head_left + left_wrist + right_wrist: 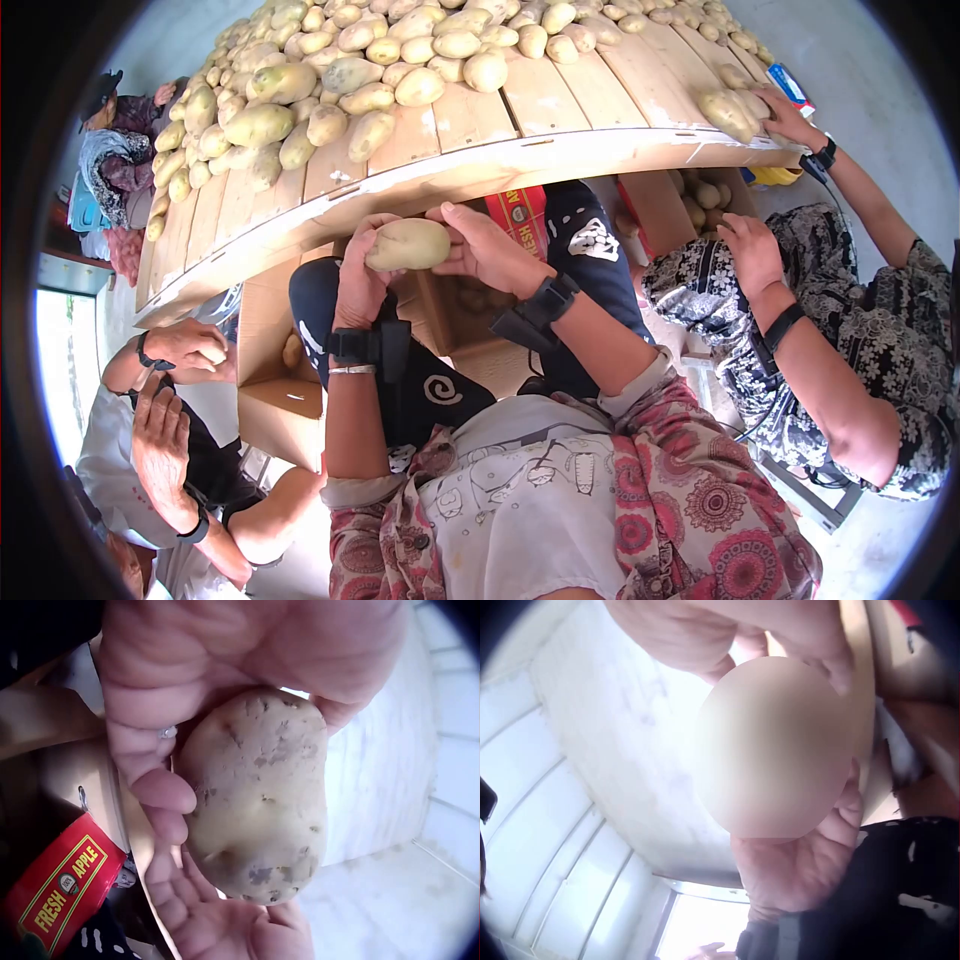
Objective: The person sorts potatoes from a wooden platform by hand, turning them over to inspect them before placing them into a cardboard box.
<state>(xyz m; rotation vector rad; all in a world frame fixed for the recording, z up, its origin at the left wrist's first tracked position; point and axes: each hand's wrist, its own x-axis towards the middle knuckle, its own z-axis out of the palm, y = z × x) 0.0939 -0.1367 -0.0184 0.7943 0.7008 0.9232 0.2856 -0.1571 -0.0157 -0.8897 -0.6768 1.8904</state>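
Observation:
In the head view, a large pale potato (pixel 408 244) lies between the two hands above the person's lap. The left hand (pixel 358 275) grips its left end, and in the left wrist view curled fingers of that hand (pixel 240 660) lie along the side of the potato (pixel 259 799), which has dark blemishes and small pits. At the other end is the right hand (pixel 497 252), its fingers extended and at the potato's edge; in the left wrist view its palm faces up below the potato. A blur covers the middle of the right wrist view, between the right hand (pixel 742 634) and left hand (pixel 795 870).
Many potatoes (pixel 285 85) are heaped on a slatted wooden table (pixel 560 95), whose raised edge runs beyond the hands. Cardboard boxes (pixel 262 335) stand below, some holding potatoes. People sit on both sides; the one at the right has a hand (pixel 790 118) by several potatoes.

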